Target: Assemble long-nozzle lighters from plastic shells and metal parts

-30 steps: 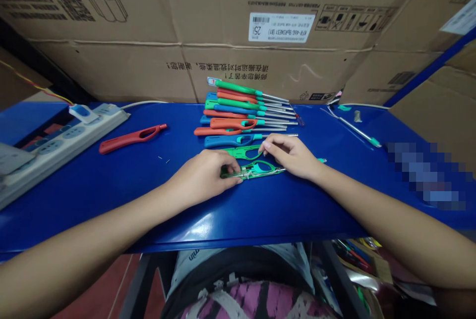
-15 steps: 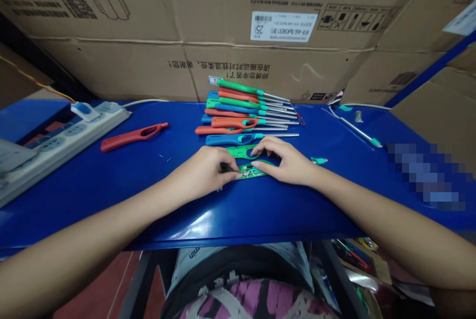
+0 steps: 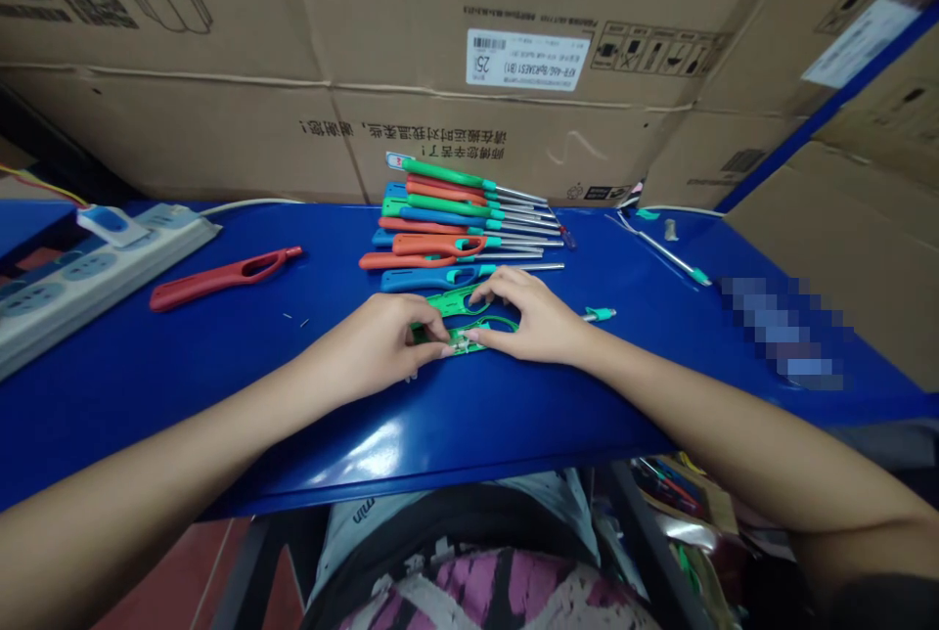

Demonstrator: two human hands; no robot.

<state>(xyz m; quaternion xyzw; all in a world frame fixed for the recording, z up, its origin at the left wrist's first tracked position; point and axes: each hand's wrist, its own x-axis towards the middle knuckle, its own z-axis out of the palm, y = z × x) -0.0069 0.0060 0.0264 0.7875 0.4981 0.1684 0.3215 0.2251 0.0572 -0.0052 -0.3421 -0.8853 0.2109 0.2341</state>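
A green casing half of a long-nosed lighter (image 3: 503,325) lies on the blue table with small pale and metal parts inside. My left hand (image 3: 392,332) pinches its left end, thumb and fingers bent around it. From the other side my right hand (image 3: 539,322) presses its thumb onto the parts inside. The curled fingers of that hand reach the matching green casing half (image 3: 447,301) just beyond. What the fingertips grip is partly hidden. A short metal nozzle with a turquoise collar (image 3: 602,314) lies right of my right hand.
Several red, blue, green and orange lighters (image 3: 440,244) are stacked behind my hands. A red lighter casing (image 3: 220,280) and a white power strip (image 3: 110,263) lie left. A thin metal tube (image 3: 671,256) lies right. A cardboard box (image 3: 242,141) walls off the back.
The view has swung a little to the right, so everything appears further left. Both hands stay on the green casing, with only slight finger movement.
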